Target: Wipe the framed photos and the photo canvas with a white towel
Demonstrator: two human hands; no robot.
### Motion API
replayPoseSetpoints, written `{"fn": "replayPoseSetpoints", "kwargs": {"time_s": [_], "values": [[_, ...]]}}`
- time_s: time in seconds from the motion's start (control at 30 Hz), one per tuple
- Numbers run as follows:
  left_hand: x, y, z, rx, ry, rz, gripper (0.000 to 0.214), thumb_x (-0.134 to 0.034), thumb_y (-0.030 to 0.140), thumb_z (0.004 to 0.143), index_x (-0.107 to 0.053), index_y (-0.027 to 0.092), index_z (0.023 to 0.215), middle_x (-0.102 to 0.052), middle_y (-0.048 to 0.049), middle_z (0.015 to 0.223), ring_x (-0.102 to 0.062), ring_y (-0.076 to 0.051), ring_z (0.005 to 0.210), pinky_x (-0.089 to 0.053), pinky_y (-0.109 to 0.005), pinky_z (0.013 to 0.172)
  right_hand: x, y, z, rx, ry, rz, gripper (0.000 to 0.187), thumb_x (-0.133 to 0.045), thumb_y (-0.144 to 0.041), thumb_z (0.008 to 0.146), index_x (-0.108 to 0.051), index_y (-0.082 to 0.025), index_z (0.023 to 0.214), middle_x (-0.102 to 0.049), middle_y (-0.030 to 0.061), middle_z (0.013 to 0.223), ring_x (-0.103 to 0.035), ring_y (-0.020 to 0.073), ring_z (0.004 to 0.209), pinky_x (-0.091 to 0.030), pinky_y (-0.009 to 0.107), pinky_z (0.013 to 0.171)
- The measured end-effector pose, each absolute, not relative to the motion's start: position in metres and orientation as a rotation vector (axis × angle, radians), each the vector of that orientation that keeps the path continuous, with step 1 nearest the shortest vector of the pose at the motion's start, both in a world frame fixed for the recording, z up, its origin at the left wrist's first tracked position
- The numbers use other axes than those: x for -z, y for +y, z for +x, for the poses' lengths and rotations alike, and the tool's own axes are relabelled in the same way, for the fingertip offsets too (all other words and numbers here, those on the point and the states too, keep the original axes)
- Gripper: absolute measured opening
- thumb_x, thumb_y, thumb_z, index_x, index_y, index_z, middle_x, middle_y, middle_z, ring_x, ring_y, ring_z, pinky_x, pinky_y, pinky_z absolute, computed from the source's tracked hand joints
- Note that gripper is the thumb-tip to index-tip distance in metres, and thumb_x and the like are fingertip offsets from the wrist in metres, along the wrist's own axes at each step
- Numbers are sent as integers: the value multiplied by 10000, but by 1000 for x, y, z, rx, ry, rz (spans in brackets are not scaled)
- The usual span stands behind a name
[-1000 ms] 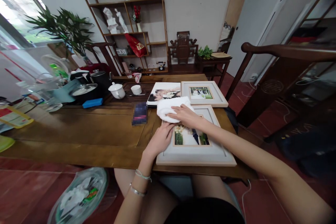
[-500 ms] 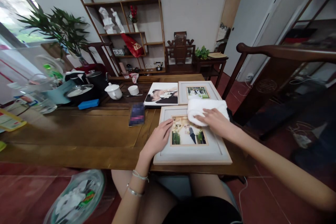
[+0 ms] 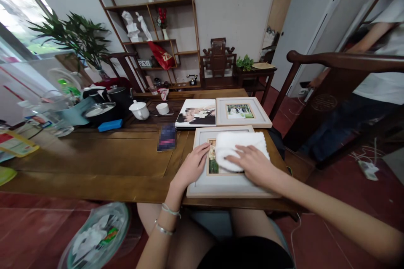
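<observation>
My right hand (image 3: pixel 256 163) on a folded white terry cloth (image 3: pixel 241 139), atop a pale wooden picture frame (image 3: pixel 206 187).
My left hand (image 3: pixel 192 164) lies flat on the frame; whether the right pinches, I can't tell. Wiping looks unfinished; what's done doesn't show.

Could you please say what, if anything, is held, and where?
The right hand holds down the white cloth at its near side; the left hand rests on the frame.

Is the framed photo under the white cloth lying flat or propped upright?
Flat: the framed photo faces up on the table, with the white cloth and left hand on top.
</observation>
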State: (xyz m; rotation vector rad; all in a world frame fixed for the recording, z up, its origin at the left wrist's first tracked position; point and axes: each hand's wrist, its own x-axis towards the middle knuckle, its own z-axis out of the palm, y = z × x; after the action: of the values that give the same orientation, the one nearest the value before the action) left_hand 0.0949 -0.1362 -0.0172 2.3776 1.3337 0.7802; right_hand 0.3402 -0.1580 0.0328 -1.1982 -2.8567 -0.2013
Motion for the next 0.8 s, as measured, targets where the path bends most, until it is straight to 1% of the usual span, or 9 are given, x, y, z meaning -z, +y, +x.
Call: {"fn": "replayPoseSetpoints", "kwargs": {"time_s": [0.1,0.17,0.23,0.3,0.37,0.43,0.53,0.63,0.8], "values": [[17,-136,95,-796,1323,2375,375,-348,220,968,-546,182,1285,-502,-80,1402,-436,-201,1322,-353,-421,1134,-33,-119,348,429,-2739,-1295,624,-430,40,742,-529,-227,1298,-589,114,1294,-381,316,1321,-215,568,1067],[17,-136,95,-804,1317,2370,371,-351,222,968,-548,188,1282,-502,-79,1402,-437,-205,1323,-358,-428,1130,-34,-108,347,511,-2728,-1295,599,-432,32,758,-538,-218,1293,-559,120,1334,-342,332,1341,-124,614,1081],[17,-136,95,-806,1317,2364,370,-353,224,968,-551,182,1277,-503,-85,1401,-440,-209,1320,-357,-433,1130,-36,-113,341,483,-2790,-1275,589,-440,22,767,-537,-210,1299,-514,132,1379,-367,328,1324,-165,583,1082],[17,-136,95,-809,1321,2361,369,-354,221,967,-554,174,1274,-503,-90,1400,-444,-208,1318,-353,-433,1132,-40,-133,333,359,-2874,-1268,585,-454,8,767,-527,-201,1309,-512,148,1373,-441,308,1265,-292,503,1040],[16,-136,95,-808,1322,2364,370,-357,214,964,-554,170,1274,-507,-91,1396,-448,-205,1314,-352,-427,1134,-46,-162,325,169,-2958,-1238,582,-481,-20,757,-522,-204,1307,-572,155,1287,-529,288,1162,-406,423,934],[16,-137,96,-797,1325,2370,376,-358,208,962,-548,170,1284,-509,-88,1395,-448,-203,1315,-352,-418,1135,-52,-193,319,-16,-3020,-1121,582,-514,-55,739,-525,-229,1294,-618,137,1193,-577,274,1075,-449,380,849],[15,-137,95,-781,1331,2378,384,-354,207,963,-538,171,1299,-508,-80,1399,-440,-198,1322,-347,-406,1142,-55,-221,318,-133,-3002,-981,583,-540,-87,709,-535,-262,1265,-632,111,1163,-574,283,1081,-455,390,834],[16,-136,95,-784,1326,2384,382,-356,211,964,-537,176,1299,-509,-78,1397,-441,-202,1320,-348,-413,1141,-48,-212,324,-121,-2940,-1023,571,-534,-62,692,-575,-277,1220,-644,95,1179,-544,280,1155,-432,421,901],[19,-135,94,-797,1313,2378,375,-354,220,967,-544,181,1289,-504,-89,1399,-436,-212,1324,-354,-442,1132,-31,-146,346,257,-2827,-1245,509,-497,-3,758,-637,-247,1183,-528,76,1384,-421,311,1302,-300,518,1052]]}}
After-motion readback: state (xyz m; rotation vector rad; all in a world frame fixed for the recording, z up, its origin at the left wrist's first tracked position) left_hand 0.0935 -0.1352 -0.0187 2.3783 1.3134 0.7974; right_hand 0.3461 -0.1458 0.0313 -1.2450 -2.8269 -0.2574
